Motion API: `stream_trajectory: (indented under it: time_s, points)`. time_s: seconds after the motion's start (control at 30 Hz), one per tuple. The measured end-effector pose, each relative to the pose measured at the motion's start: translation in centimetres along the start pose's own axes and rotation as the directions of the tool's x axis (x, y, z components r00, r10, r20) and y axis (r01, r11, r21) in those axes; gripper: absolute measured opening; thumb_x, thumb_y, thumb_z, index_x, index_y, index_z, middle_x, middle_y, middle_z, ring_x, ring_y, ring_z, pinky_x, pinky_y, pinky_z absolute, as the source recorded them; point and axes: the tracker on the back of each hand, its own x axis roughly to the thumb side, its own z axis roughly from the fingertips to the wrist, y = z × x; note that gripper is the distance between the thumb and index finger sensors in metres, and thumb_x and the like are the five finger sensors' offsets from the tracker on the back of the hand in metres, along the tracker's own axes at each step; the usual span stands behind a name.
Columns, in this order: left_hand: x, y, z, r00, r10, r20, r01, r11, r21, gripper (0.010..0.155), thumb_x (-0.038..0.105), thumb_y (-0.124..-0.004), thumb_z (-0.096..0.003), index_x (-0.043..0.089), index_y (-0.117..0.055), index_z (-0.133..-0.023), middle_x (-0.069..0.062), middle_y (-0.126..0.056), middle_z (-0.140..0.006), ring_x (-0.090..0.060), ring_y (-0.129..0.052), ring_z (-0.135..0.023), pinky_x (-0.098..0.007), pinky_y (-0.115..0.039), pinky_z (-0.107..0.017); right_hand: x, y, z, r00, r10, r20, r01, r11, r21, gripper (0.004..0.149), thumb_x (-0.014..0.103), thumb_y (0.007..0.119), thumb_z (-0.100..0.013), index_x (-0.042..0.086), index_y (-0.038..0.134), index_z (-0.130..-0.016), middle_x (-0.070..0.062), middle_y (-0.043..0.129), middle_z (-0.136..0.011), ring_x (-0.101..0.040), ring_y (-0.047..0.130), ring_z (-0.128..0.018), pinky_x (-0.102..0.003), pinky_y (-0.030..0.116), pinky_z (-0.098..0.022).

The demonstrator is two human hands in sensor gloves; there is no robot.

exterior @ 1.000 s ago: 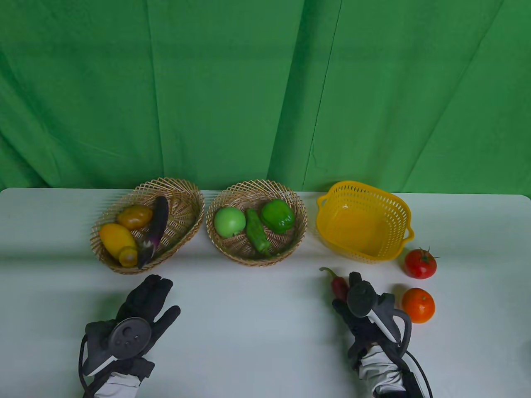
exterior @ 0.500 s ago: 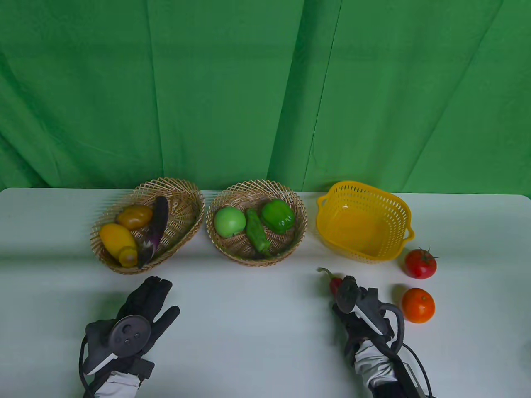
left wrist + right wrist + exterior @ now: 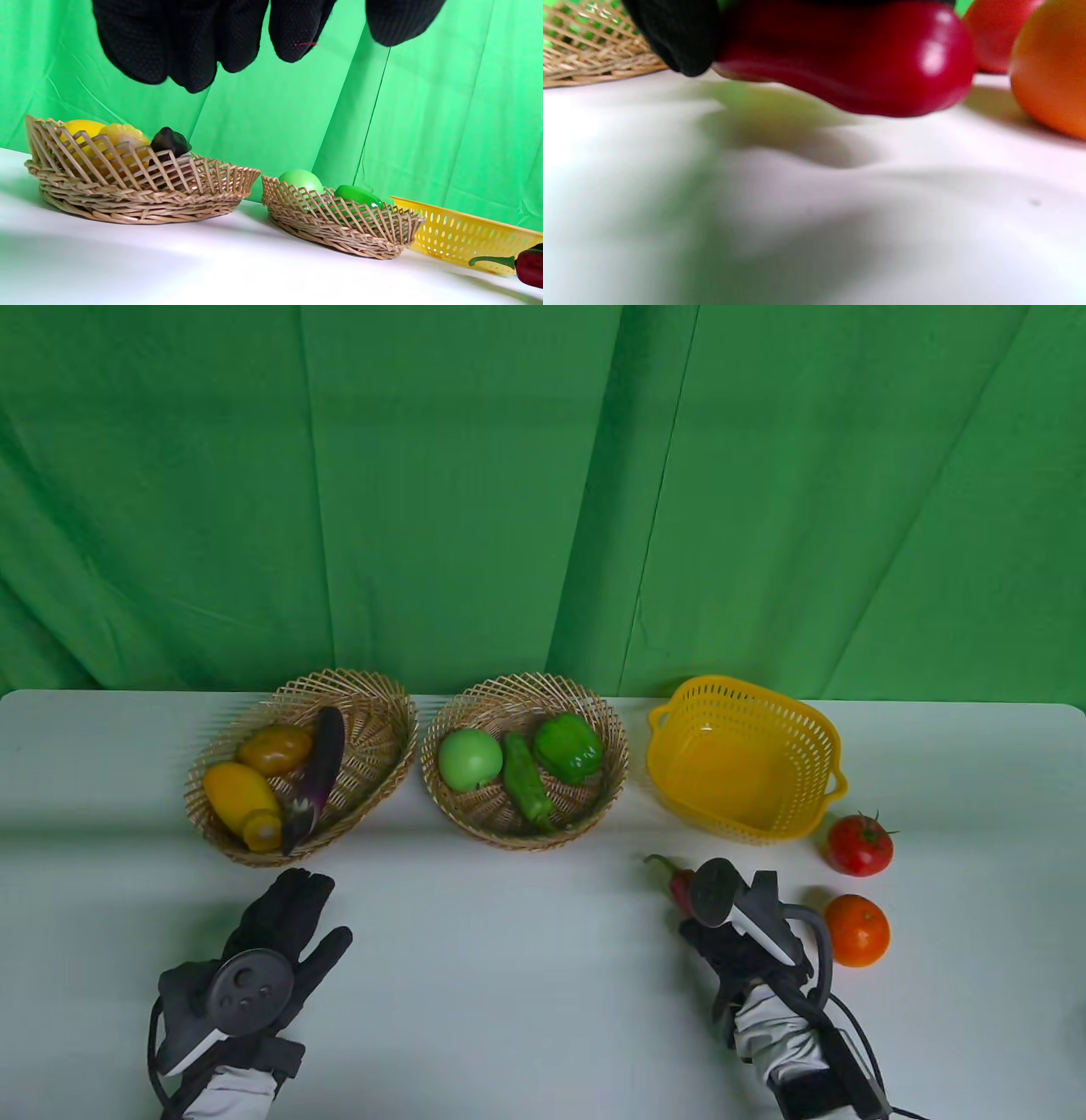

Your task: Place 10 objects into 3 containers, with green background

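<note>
Right now, right hand [image 3: 736, 933]: I see it holding the red chili [image 3: 679, 885], fingers wrapped over it; in the right wrist view the chili [image 3: 848, 59] hangs just clear of the worktop [image 3: 814, 212] with a gloved fingertip [image 3: 674, 34] pressed on its left end.
Left hand [image 3: 271, 937]: it rests near the front of the worktop [image 3: 509, 967], fingers stretched out and apart, holding nothing; in the left wrist view the fingertips [image 3: 186, 46] hang free.
Red chili position: between the middle basket and the orange, in front of the yellow basket, green stem pointing up-left.
Left wicker basket [image 3: 373, 704]: holds a mango [image 3: 237, 791], a second yellow-orange fruit [image 3: 275, 748], a small yellow piece [image 3: 263, 830] and an eggplant [image 3: 321, 770].
Middle wicker basket [image 3: 526, 687]: holds a green apple [image 3: 469, 759], a long green pepper [image 3: 526, 789] and a green bell pepper [image 3: 568, 746].
Yellow plastic basket [image 3: 814, 738]: nothing in it that I can see.
Tomato [image 3: 859, 844]: on the worktop just right of the yellow basket's front corner.
Orange [image 3: 856, 931]: on the worktop in front of the tomato, just beside my right hand's tracker [image 3: 717, 891].
Backdrop: green cloth [image 3: 543, 492] behind the worktop.
</note>
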Motion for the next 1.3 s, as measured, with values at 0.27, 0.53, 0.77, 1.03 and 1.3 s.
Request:
stream_trajectory:
  time_s: [0.27, 0.53, 0.77, 1.03, 1.3]
  points:
    - [-0.1, 0.2, 0.1, 1.000, 0.001, -0.004, -0.001, 1.000, 0.007, 0.069, 0.060, -0.061, -0.0557, 0.025, -0.056, -0.115, -0.019, -0.064, -0.116, -0.043, -0.079, -0.100, -0.057, -0.073, -0.064, 0.8, -3.4, 0.8, 0.999, -0.021, 0.046, 0.022, 0.999, -0.026, 0.078, 0.045, 0.077, -0.055, 0.016, 0.039, -0.117, -0.018, 0.068, -0.108, -0.044, 0.074, -0.088, -0.057, 0.065, -0.068]
    - [-0.2, 0.1, 0.1, 1.000, -0.003, -0.002, 0.003, 1.000, 0.006, 0.069, 0.060, -0.061, -0.0557, 0.025, -0.056, -0.115, -0.019, -0.064, -0.116, -0.043, -0.079, -0.100, -0.057, -0.073, -0.064, 1.4, -7.2, 0.2, 0.999, -0.026, 0.047, 0.032, 0.991, -0.127, 0.077, 0.042, 0.078, -0.056, 0.017, 0.039, -0.117, -0.018, 0.065, -0.111, -0.045, 0.071, -0.092, -0.060, 0.062, -0.070]
    - [-0.4, 0.3, 0.2, 1.000, -0.004, -0.017, 0.004, 1.000, 0.015, 0.069, 0.060, -0.061, -0.0556, 0.025, -0.056, -0.115, -0.019, -0.064, -0.116, -0.043, -0.079, -0.100, -0.057, -0.073, -0.064, 1.3, -9.5, -2.0, 0.993, -0.117, 0.016, 0.118, 0.975, -0.189, 0.076, 0.040, 0.078, -0.056, 0.020, 0.039, -0.117, -0.016, 0.062, -0.113, -0.045, 0.067, -0.096, -0.061, 0.058, -0.074]
    - [-0.6, 0.4, 0.2, 0.999, -0.019, -0.026, 0.019, 1.000, 0.018, 0.069, 0.060, -0.061, -0.0556, 0.024, -0.057, -0.115, -0.019, -0.064, -0.116, -0.043, -0.079, -0.100, -0.057, -0.073, -0.064, 0.3, -10.2, -5.0, 0.981, -0.187, -0.042, 0.170, 0.950, -0.260, 0.074, 0.038, 0.079, -0.056, 0.026, 0.037, -0.116, -0.013, 0.058, -0.115, -0.044, 0.063, -0.100, -0.061, 0.053, -0.078]
    - [-0.6, 0.4, 0.2, 0.999, -0.035, -0.037, 0.035, 0.999, 0.004, 0.069, 0.060, -0.061, -0.0557, 0.024, -0.056, -0.115, -0.019, -0.064, -0.116, -0.043, -0.079, -0.100, -0.057, -0.073, -0.064, -0.9, -9.3, -7.8, 0.947, -0.317, -0.057, 0.287, 0.911, -0.297, 0.074, 0.038, 0.077, -0.056, 0.030, 0.034, -0.115, -0.011, 0.053, -0.117, -0.043, 0.058, -0.104, -0.060, 0.048, -0.082]
